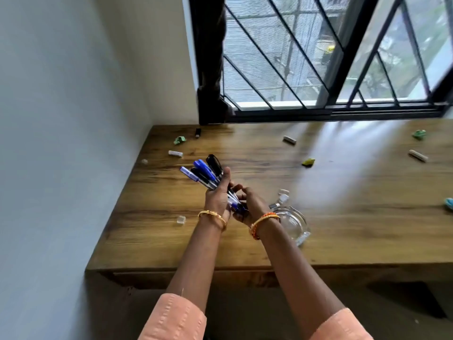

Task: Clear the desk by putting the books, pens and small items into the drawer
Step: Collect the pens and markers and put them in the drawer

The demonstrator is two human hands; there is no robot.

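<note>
Desk [343,217]: no books on it; drawer front below the near edge looks closed. Glass dish [293,223] at 4 o'clock of the hands. Left hand [218,196] grips pens [203,173], fingers curled round the bundle above the desk; right hand [250,204] pinches its lower ends. Left to do: small items scattered from 10 to 3 o'clock; nothing stowed yet, by my reading

A barred window [331,57] with a black frame fills the upper right. A plain pale wall [61,119] stands at left, meeting it in the corner.
</note>
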